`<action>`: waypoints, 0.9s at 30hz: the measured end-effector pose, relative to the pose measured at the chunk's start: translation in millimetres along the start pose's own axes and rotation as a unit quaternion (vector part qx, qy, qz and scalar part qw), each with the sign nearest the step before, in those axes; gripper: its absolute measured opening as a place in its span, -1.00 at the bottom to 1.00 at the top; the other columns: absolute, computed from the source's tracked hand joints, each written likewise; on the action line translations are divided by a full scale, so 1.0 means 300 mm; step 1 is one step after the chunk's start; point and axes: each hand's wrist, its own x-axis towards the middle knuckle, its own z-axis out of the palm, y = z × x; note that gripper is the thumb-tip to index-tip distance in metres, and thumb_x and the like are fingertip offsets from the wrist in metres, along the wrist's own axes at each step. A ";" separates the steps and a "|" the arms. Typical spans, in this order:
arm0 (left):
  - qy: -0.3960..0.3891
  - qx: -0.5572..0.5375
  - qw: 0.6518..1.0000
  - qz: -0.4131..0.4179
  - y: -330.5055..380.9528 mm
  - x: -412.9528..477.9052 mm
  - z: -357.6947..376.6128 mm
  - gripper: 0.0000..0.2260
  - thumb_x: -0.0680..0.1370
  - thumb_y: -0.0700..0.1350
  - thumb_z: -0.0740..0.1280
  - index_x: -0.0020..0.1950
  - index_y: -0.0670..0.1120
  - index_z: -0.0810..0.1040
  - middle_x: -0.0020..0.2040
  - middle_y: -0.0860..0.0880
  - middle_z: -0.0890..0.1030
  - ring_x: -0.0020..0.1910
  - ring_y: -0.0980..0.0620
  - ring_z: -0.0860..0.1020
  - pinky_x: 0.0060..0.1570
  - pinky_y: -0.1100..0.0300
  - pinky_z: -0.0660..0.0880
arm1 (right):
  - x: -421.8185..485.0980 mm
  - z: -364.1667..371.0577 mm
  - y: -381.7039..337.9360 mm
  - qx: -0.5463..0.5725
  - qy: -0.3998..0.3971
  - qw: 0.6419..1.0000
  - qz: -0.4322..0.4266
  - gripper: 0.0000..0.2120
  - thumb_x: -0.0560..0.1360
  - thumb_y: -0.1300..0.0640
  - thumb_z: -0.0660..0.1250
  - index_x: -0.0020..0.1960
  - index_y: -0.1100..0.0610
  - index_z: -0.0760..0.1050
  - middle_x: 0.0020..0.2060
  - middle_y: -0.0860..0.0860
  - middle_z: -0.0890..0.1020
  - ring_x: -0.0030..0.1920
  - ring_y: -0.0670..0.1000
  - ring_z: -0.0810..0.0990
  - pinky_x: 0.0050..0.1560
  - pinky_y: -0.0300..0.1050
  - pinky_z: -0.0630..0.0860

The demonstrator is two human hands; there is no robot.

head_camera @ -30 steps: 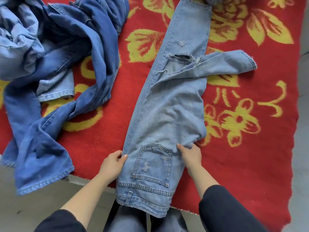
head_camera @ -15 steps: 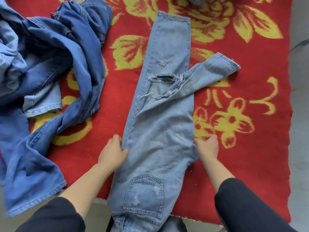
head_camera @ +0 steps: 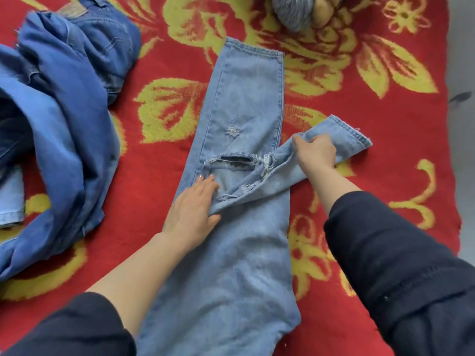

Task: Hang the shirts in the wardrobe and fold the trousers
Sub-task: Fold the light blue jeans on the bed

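Farther up the jeans [head_camera: 244, 98], left hand [head_camera: 191, 209] presses, right hand [head_camera: 314, 155] grips.

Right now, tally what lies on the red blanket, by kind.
Light ripped jeans: 1
Blue denim heap: 1, garments inside cannot be counted
Grey fuzzy thing: 1, cut off at the top edge
Total: 3
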 end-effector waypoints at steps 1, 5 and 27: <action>0.009 0.002 1.000 0.002 -0.005 0.010 0.000 -0.48 0.49 0.02 0.36 0.41 -0.03 0.29 0.53 0.03 0.22 0.51 0.04 0.18 0.39 0.19 0.14 | 0.029 0.010 -0.009 -0.017 0.003 1.000 0.016 -0.51 0.49 -0.14 0.29 0.17 0.27 0.45 0.10 0.14 0.59 0.12 0.19 0.56 -0.05 -0.03 0.44; 0.037 0.022 0.999 -0.008 0.009 0.026 -0.005 -0.57 0.48 0.14 0.30 0.25 -0.03 0.34 0.21 0.00 0.51 0.22 -0.07 0.50 0.02 0.07 0.38 | 0.087 0.029 -0.009 -0.065 0.007 0.997 0.037 -0.50 0.47 -0.13 0.26 0.17 0.27 0.51 0.09 0.19 0.62 0.10 0.22 0.59 0.08 0.01 0.52; 0.084 -0.558 0.794 -0.225 -0.168 0.141 -0.082 -0.86 0.54 -0.23 0.36 -0.08 -0.05 0.69 -0.17 0.04 0.71 -0.22 0.24 0.60 -0.23 0.43 0.47 | 0.068 0.338 -0.484 -0.182 -0.210 0.898 -0.340 -0.37 0.61 -0.11 0.10 0.58 -0.01 -0.08 0.57 0.03 -0.10 0.56 0.06 -0.19 0.52 0.08 -0.13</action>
